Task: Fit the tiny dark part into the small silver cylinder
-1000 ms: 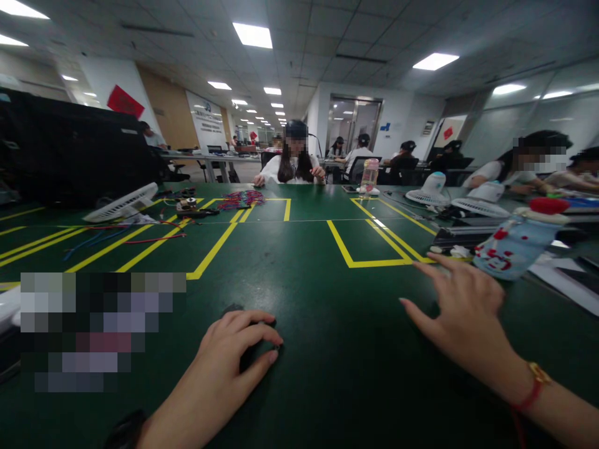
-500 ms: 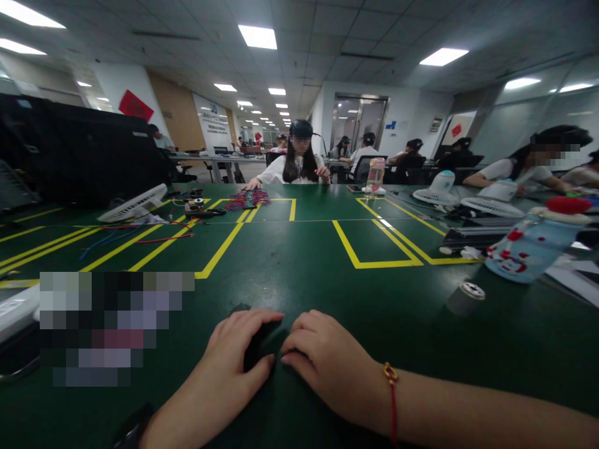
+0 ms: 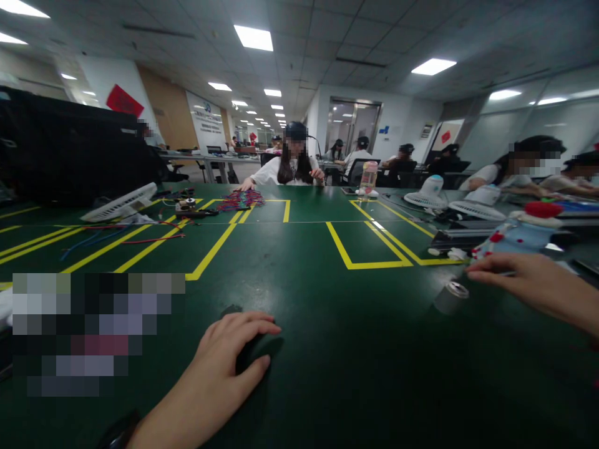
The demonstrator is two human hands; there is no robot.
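My left hand [image 3: 234, 355] rests on the green table [image 3: 299, 399], fingers apart and bent a little, with nothing in it. On the right, my right hand [image 3: 533, 284] is stretched out above the table, its fingers extended and no object visible in them. Just left of its fingertips stands a small grey cylinder [image 3: 450, 298] with a holed, lighter top; a narrow gap seems to part them. Behind the right hand is a light blue bottle [image 3: 524, 232] with a red top, its lower part hidden by the hand.
Yellow tape lines [image 3: 379, 265] mark the table. White fans [image 3: 423, 193] lie at the back right, another fan [image 3: 121, 202] at the left. A bundle of coloured wires [image 3: 241, 199] lies before a person [image 3: 296, 165] seated opposite. A pink bottle [image 3: 369, 178] stands farther back.
My right hand has left its place beside my left hand and moved right and forward, near the grey cylinder. The left hand stays on the table. The view has shifted slightly.
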